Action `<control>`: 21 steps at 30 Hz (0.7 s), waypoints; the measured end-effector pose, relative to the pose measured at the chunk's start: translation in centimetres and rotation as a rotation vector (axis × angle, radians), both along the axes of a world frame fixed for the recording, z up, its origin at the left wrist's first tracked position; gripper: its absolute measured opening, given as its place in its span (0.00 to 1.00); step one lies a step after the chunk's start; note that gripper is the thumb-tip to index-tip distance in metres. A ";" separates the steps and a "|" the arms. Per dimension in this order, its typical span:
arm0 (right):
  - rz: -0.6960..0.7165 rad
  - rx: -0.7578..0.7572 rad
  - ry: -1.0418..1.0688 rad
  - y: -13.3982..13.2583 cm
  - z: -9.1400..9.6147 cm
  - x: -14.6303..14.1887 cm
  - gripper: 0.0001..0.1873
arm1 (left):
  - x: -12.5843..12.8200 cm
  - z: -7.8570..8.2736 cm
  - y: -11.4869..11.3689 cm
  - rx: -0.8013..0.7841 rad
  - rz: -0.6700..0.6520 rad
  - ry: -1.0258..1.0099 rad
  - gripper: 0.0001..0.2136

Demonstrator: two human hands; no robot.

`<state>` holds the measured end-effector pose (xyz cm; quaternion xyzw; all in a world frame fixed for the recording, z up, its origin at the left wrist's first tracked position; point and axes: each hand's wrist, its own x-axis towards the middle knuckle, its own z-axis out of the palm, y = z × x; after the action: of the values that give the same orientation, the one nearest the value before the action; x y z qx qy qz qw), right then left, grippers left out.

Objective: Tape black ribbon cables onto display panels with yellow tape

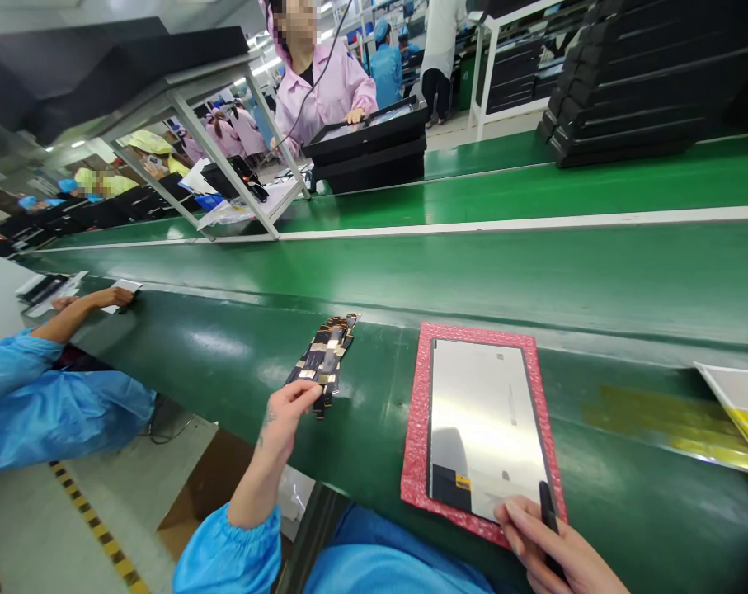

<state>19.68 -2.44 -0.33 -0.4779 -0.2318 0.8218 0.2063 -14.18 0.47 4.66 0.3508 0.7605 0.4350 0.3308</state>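
Observation:
My left hand pinches the near end of a pile of black and gold flex-cable strips lying on the green bench. A silver display panel rests face down on a pink foam mat to the right. My right hand sits at the panel's near right corner, fingers closed round a slim black pen-like tool whose tip lies over the panel's corner.
A green conveyor belt runs behind the bench. A co-worker's blue sleeve and hand reach in at left. Black trays and a person in pink stand beyond; stacked black trays at top right. Yellow-edged sheet at right.

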 end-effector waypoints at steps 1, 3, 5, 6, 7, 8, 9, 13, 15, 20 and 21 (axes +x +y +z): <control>0.017 0.024 -0.013 0.2 -0.1 -0.2 0.30 | 1.5 0.1 0.1 -0.016 -0.060 -0.067 0.18; 0.020 0.121 -0.069 0.8 -0.1 -0.8 0.28 | 4.8 0.1 0.4 -0.053 -0.189 -0.191 0.17; 0.005 0.291 -0.138 1.7 0.3 -1.4 0.27 | 8.2 0.0 0.8 -0.090 -0.313 -0.301 0.17; 0.023 0.382 -0.167 2.3 0.6 -1.7 0.26 | 9.6 0.0 1.0 -0.104 -0.378 -0.363 0.16; 0.035 0.446 -0.207 3.0 1.0 -1.9 0.26 | 11.0 0.0 1.2 -0.115 -0.439 -0.428 0.16; 0.061 0.483 -0.218 3.7 1.4 -2.1 0.26 | 12.1 0.1 1.4 -0.122 -0.493 -0.486 0.15; 0.092 0.498 -0.204 4.3 1.7 -2.2 0.26 | 13.0 0.2 1.7 -0.128 -0.540 -0.535 0.15; 0.161 0.533 -0.087 6.2 2.3 -1.9 0.23 | 15.1 0.3 2.5 -0.145 -0.639 -0.606 0.15; 0.158 0.549 -0.102 6.7 2.2 -1.7 0.21 | 15.5 0.0 2.7 -0.168 -0.655 -0.603 0.16; 0.205 0.549 -0.195 7.6 2.1 -1.2 0.19 | 16.1 -1.0 3.0 -0.143 -0.661 -0.514 0.17; 0.213 0.539 -0.203 7.7 2.2 -1.2 0.18 | 16.2 -1.2 3.0 -0.136 -0.657 -0.497 0.17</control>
<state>18.47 5.26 1.85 -0.4585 -0.5098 0.6957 0.2141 2.01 3.48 3.46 0.4367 0.5322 0.3264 0.6478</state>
